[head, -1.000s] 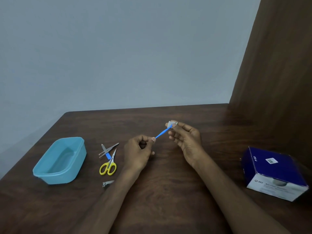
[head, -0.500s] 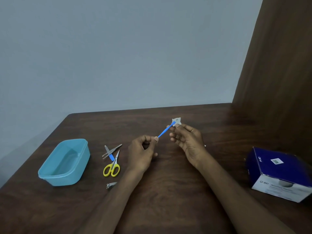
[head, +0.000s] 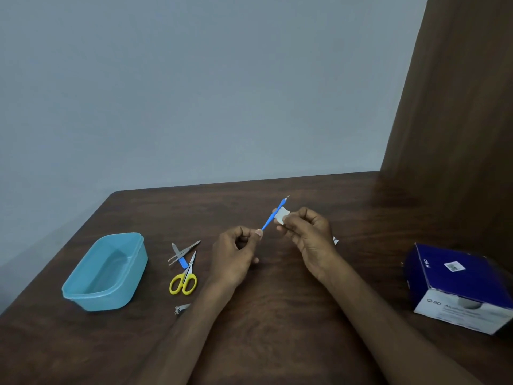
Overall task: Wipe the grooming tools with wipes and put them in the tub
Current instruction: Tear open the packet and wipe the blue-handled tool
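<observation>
a: hands first, what are they doing?

b: left hand (head: 236,255) has its fingers curled and pinches the near end of a thin blue tool (head: 271,218) between thumb and forefinger. right hand (head: 306,234) pinches a small white wipe (head: 281,216) folded against the tool's shaft, around its upper half

a: so the tool spans the two hands?

b: yes, it slants up and away from the left hand toward the right, held above the desk (head: 277,315). its little metal tip pokes out past the wipe at the far end

a: where's the tub?

b: light blue tub (head: 105,272) sits on the desk well to the left of the left hand, open side up. can't see any tool inside it

a: and the other tools?

b: between the tub and the left hand. yellow-handled scissors (head: 185,276) lie with blades pointing away, tweezers (head: 184,252) cross over a blue-handled file (head: 179,257) just beyond them, touching or overlapping. nail clipper (head: 181,309) lies nearer the desk's front, just beside the left forearm

a: anything on the right?

b: dark blue and white box (head: 458,287) sits well apart from the right hand, near the desk's right edge. small white scrap (head: 335,240) peeks out behind the right hand, mostly hidden, can't tell what it is
</observation>
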{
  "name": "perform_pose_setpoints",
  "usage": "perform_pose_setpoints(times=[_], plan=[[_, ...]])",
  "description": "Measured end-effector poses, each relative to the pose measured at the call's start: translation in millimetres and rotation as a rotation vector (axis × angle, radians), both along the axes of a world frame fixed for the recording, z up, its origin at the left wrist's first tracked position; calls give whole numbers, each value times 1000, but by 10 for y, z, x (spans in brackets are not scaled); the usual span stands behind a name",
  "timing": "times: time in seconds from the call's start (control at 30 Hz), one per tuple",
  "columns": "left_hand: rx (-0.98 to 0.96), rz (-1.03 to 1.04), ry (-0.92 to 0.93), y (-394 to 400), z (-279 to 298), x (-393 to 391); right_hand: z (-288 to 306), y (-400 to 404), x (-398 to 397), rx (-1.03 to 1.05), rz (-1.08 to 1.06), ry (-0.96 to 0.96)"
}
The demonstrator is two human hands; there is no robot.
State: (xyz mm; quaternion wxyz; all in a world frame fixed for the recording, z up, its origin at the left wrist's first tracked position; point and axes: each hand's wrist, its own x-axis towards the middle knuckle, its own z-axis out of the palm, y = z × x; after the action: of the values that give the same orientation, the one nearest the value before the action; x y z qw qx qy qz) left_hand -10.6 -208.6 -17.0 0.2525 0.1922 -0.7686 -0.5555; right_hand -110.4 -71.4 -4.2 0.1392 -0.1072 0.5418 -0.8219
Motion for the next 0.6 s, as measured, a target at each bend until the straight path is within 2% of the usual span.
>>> perform_pose_setpoints(times=[0.2,0.37,0.5,0.6], plan=[[7,-73,23,0,12,10,-22,56,-78,-7,-152,-105],[-49,-43,-11,25,-8,-9,69,52,49,-82,-31,-20],[-60,-29,-2,33,-2,-16,131,82,106,-226,13,-81],[-84,-3,-4,30,4,-13,106,15,225,-164,98,-74]])
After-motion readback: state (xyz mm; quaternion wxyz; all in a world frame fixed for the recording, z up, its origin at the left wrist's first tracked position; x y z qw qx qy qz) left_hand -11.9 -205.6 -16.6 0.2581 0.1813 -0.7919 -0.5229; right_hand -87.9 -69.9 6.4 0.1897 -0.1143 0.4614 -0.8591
